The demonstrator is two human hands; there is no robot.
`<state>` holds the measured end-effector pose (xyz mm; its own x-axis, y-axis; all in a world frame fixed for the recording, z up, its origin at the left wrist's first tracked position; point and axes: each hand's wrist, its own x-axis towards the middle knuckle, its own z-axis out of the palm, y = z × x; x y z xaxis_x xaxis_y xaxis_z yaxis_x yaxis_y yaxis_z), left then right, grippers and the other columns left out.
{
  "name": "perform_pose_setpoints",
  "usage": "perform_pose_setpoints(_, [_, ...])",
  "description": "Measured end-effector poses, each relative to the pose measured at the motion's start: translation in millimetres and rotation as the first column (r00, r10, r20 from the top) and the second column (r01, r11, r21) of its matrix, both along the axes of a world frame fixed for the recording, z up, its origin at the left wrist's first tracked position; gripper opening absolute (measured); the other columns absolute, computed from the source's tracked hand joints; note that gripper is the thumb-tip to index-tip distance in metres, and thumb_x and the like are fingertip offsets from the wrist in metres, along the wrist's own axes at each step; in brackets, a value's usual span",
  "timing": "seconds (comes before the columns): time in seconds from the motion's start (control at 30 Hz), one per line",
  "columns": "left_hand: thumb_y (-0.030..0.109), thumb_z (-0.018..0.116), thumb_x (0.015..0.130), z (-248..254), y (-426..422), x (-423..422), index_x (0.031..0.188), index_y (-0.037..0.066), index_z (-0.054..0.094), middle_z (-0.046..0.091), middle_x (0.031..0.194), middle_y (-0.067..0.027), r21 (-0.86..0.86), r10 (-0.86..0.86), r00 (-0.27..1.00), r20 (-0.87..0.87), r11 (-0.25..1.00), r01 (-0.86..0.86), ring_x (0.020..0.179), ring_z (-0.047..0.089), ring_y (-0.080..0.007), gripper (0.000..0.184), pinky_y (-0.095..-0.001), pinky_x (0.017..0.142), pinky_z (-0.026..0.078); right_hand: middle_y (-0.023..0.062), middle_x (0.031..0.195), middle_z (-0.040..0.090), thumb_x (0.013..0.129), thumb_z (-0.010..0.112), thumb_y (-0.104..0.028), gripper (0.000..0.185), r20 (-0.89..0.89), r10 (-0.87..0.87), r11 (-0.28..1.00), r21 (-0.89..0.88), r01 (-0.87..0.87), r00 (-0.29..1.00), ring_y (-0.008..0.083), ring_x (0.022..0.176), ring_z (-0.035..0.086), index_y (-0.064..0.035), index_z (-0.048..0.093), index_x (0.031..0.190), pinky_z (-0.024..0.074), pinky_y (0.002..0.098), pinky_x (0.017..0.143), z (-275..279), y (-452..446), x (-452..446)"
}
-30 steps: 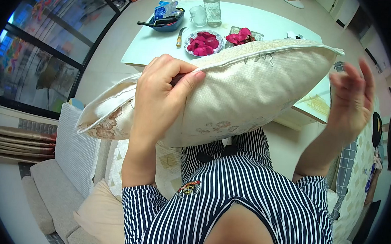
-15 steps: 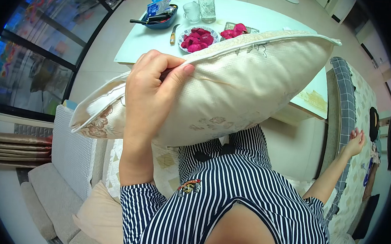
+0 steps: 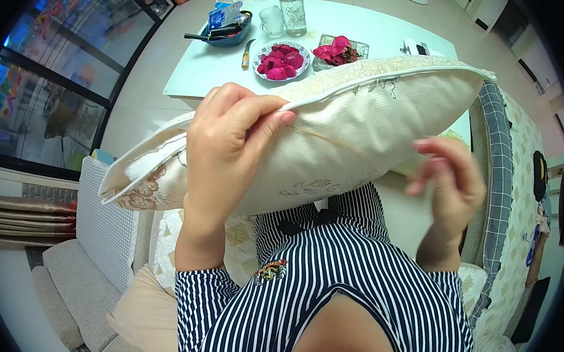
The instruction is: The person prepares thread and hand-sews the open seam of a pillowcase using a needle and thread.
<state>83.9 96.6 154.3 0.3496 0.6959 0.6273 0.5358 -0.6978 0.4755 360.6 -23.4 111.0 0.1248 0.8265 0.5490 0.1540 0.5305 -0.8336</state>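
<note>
A cream cushion with pale brown floral print and white piping stretches across in front of me, above my lap. My left hand grips its piped edge, thumb against forefinger. A thin brownish thread runs over the fabric from near the left thumb toward the right. At the left end the cover gapes, with white material showing inside. My right hand is raised beside the cushion's right part, apart from it. Motion smears its fingers, so I cannot tell whether it holds anything.
Behind the cushion, a white table bears a plate of magenta petals, a knife, a blue basket, a glass mug, a green-lidded jar and a glass tray with flowers. Sofas stand on both sides.
My right hand has come in from far out at the right, over the sofa, to near the cushion. The cushion and left hand have shifted slightly lower in view, still gripped.
</note>
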Motion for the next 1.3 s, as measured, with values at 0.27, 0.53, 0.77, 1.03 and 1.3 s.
perform_pose_setpoints(0.27, [0.009, 0.080, 0.082, 7, -21, -23, 0.100, 0.005, 0.073, 0.068, 0.088, -0.0086, 0.050, -0.032, 0.996, -0.082, 0.998, 0.037, 0.083, 0.064, -0.0272, 0.020, -0.0388, 0.076, 0.050, 0.0158, 0.103, 0.068, 0.091, 0.067, 0.001, 0.024, 0.469, -0.188, 0.927, 0.376, -0.002, 0.863, 0.0305, 0.084, 0.071, -0.0019, 0.066, 0.115, 0.0582, 0.0384, 0.067, 25, 78, -106])
perform_pose_setpoints(0.53, [0.004, 0.081, 0.079, 11, -25, -70, 0.097, 0.004, 0.068, 0.074, 0.100, -0.0086, -0.094, 0.031, 0.998, -0.063, 0.995, -0.037, 0.087, 0.068, -0.0260, 0.022, -0.0362, 0.077, 0.053, 0.0130, 0.094, 0.068, 0.086, 0.072, 0.003, 0.026, 0.464, -0.167, 0.954, 0.299, 0.024, 0.870, 0.0298, 0.081, 0.069, -0.0022, 0.069, 0.112, 0.0571, 0.0375, 0.069, 24, 79, -97])
perform_pose_setpoints(0.77, [-0.001, 0.081, 0.080, 17, -22, -71, 0.099, 0.000, 0.070, 0.073, 0.103, -0.0110, -0.002, 0.028, 0.982, -0.188, 1.000, -0.029, 0.095, 0.070, -0.0180, 0.022, -0.0292, 0.080, 0.057, 0.0134, 0.095, 0.070, 0.086, 0.071, 0.006, 0.028, 0.377, -0.101, 0.958, 0.287, -0.012, 0.921, 0.0274, 0.080, 0.069, 0.0002, 0.070, 0.113, 0.0557, 0.0361, 0.070, 21, 81, -95])
perform_pose_setpoints(1.03, [0.005, 0.082, 0.078, 15, -33, -66, 0.086, 0.003, 0.066, 0.071, 0.096, -0.0086, -0.177, 0.099, 0.994, -0.043, 0.979, -0.105, 0.088, 0.065, -0.0254, 0.018, -0.0375, 0.076, 0.052, 0.0132, 0.095, 0.070, 0.085, 0.071, 0.007, 0.029, 0.406, -0.122, 0.950, 0.312, -0.012, 0.906, 0.0268, 0.081, 0.069, 0.0003, 0.070, 0.113, 0.0561, 0.0357, 0.070, 22, 84, -93])
perform_pose_setpoints(1.3, [-0.004, 0.079, 0.079, 14, -28, -65, 0.087, 0.000, 0.066, 0.074, 0.103, -0.0102, 0.142, 0.060, 0.979, -0.194, 0.989, -0.033, 0.093, 0.069, -0.0238, 0.016, -0.0339, 0.076, 0.057, 0.0135, 0.095, 0.070, 0.084, 0.072, 0.007, 0.030, 0.429, -0.119, 0.952, 0.305, -0.019, 0.895, 0.0279, 0.082, 0.070, 0.0003, 0.070, 0.113, 0.0571, 0.0358, 0.070, 23, 81, -92])
